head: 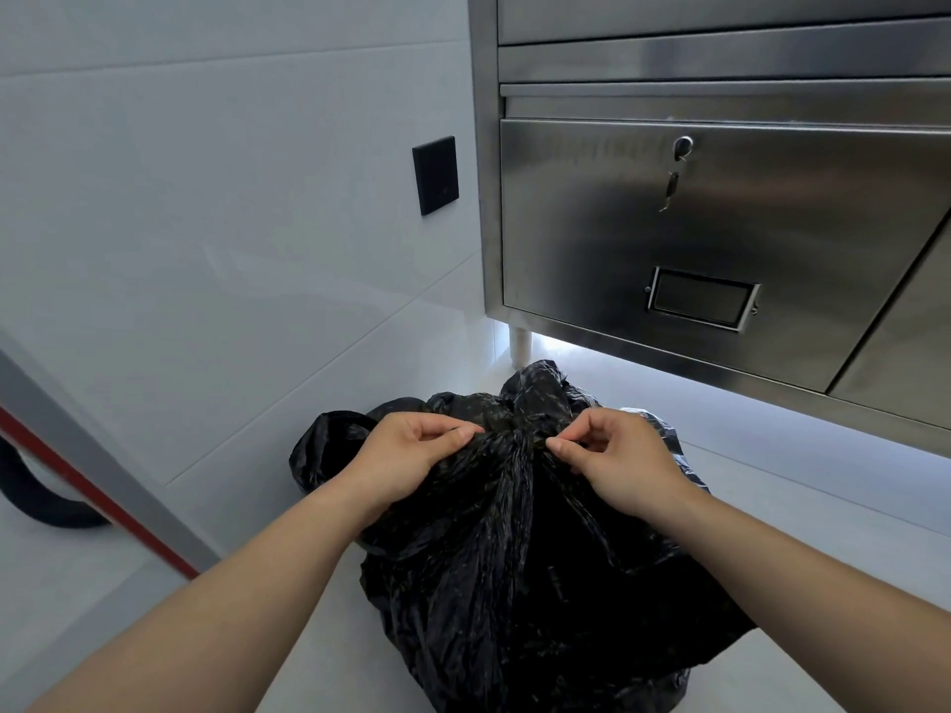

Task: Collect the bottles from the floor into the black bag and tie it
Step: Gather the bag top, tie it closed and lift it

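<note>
head | L hand + R hand pinching black bag neck | knot prob. formed

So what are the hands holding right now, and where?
Both hold the black bag at its gathered neck: left hand and right hand each pinch the plastic beside the knot.
</note>
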Tool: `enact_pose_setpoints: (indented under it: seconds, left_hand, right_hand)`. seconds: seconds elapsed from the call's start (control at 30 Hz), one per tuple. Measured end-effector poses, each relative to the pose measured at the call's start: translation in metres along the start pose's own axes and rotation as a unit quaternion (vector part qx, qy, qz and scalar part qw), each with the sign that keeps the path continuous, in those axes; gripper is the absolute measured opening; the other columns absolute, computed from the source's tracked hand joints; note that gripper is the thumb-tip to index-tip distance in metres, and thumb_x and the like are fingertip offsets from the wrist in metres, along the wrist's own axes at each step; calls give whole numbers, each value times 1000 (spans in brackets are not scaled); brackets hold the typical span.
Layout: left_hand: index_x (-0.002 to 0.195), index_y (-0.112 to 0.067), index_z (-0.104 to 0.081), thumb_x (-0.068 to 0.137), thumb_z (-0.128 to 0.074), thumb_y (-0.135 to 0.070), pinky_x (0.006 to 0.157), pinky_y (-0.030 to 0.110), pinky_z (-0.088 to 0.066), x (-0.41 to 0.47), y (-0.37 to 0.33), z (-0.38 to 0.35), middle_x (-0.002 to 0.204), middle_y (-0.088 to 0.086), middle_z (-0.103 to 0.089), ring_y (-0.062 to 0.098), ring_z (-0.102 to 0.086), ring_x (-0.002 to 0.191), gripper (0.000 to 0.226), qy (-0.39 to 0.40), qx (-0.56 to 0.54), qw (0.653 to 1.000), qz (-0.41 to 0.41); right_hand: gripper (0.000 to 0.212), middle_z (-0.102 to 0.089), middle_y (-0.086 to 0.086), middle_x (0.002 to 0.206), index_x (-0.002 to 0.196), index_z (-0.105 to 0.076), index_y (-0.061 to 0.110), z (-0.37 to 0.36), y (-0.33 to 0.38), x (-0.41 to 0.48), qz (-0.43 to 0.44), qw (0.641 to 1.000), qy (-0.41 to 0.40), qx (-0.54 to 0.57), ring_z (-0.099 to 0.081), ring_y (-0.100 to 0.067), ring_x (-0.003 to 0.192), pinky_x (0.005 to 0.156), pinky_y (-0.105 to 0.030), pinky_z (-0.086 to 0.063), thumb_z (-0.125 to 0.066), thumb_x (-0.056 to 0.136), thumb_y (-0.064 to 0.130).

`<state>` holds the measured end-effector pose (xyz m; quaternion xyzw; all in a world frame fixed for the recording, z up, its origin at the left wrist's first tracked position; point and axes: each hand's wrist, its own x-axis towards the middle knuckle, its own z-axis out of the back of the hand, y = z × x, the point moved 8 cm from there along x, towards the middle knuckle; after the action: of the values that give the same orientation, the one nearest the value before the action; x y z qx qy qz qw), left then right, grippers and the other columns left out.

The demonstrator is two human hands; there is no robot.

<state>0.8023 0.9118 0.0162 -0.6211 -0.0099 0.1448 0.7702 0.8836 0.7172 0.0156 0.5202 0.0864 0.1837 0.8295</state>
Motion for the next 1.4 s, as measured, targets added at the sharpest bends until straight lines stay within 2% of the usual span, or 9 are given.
enact_pose_setpoints:
  seconds: [0.2, 0.33, 0.53, 0.77, 0.87, 1.0, 1.13, 1.27, 1.4]
  left_hand:
    - [86, -22, -77, 87, -64, -20, 90, 27, -50, 1, -3, 32, 86, -3, -76, 12, -69, 87, 13, -71, 23, 997, -13]
    - [80, -27, -73, 89, -60, -21, 74, 16, -47, 2, -24, 44, 79, -11, -74, -4, -64, 69, 17, -121, 82, 987, -69]
    - [89, -15, -69, 93, -53, -18, 74, 15, -48, 1, -40, 20, 89, -1, -74, 4, -66, 76, 17, -93, 25, 990, -103]
    - [107, -19, -66, 84, -66, -18, 85, 24, -53, 2, -24, 0, 96, 0, -76, 14, -70, 93, 23, -32, -77, 995, -58]
    - [101, -16, -69, 87, -62, -15, 79, 18, -54, 3, -19, -6, 96, 0, -76, 12, -70, 94, 16, -21, -119, 991, -48]
    - [94, -20, -73, 93, -54, -21, 83, 16, -50, 2, -26, -9, 97, -4, -75, 8, -68, 96, 19, -27, -94, 993, -71]
    - [93, -21, -73, 95, -50, -24, 76, 4, -44, -3, -41, -13, 93, -10, -75, -1, -66, 90, 23, -48, 3, 990, -135]
    - [87, -23, -71, 97, -46, -23, 78, 8, -46, -7, -51, -16, 86, -9, -75, 2, -67, 88, 27, -49, -10, 985, -163]
    - [78, -27, -69, 98, -41, -26, 75, 8, -45, -9, -63, -17, 73, -12, -70, 0, -63, 77, 34, -62, -44, 979, -190]
  right_hand:
    - [20, -70, 6, 63, 62, -62, 21, 18, -7, -2, -18, 1000, -15, -3, -66, -17, 69, 79, -41, -54, -72, 79, 21]
    - [16, -69, 3, 67, 67, -62, 23, 21, 20, -4, 49, 998, -44, 25, -65, -21, 67, 72, -36, -53, -70, 80, 25]
    - [16, -58, 8, 60, 73, -54, 29, 6, 53, -3, 118, 987, -47, 103, -54, -7, 56, 55, -23, -46, -60, 87, 27]
    - [12, -62, 7, 72, 80, -61, 35, 9, 37, -1, 105, 983, -76, 133, -57, -10, 66, 67, -33, -51, -67, 83, 24]
    - [13, -63, 0, 79, 86, -65, 30, -1, 23, -1, 56, 980, -62, 179, -60, -8, 70, 71, -28, -53, -72, 78, 23]
    - [6, -72, 6, 71, 73, -72, 25, -9, 14, -5, 26, 976, -43, 211, -63, -3, 67, 70, -18, -51, -71, 78, 29]
    - [14, -72, 6, 73, 75, -70, 20, -9, 21, -7, 55, 977, -41, 202, -63, -2, 66, 64, -14, -48, -64, 85, 27]
    - [18, -73, 6, 79, 79, -66, 15, -8, 36, -10, 92, 971, -41, 215, -66, -5, 73, 68, -14, -48, -56, 90, 25]
    - [20, -68, 10, 68, 83, -63, 12, -3, 55, -10, 114, 961, -45, 249, -53, 0, 53, 54, -10, -41, -48, 95, 18]
